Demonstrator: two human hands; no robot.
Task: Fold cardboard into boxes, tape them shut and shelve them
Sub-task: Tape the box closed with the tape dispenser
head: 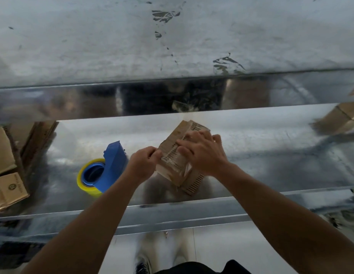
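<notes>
Just beside your left hand (141, 165) the tape dispenser (112, 165) blocks the way, stacked boxes (6, 175) beyond it. Past your right hand (202, 155) the bench (271, 155) lies bare up to another box (338, 119).

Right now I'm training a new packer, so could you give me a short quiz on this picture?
1. True or false: the tape dispenser lies to the left of the box.
2. The left hand pinches the box's edge. What is the right hand doing? A presses on the box top; B holds the dispenser; C hangs idle.
3. Fill in: the tape roll on the dispenser is ___ in colour.
Key: 1 true; 2 A; 3 yellow.
</notes>
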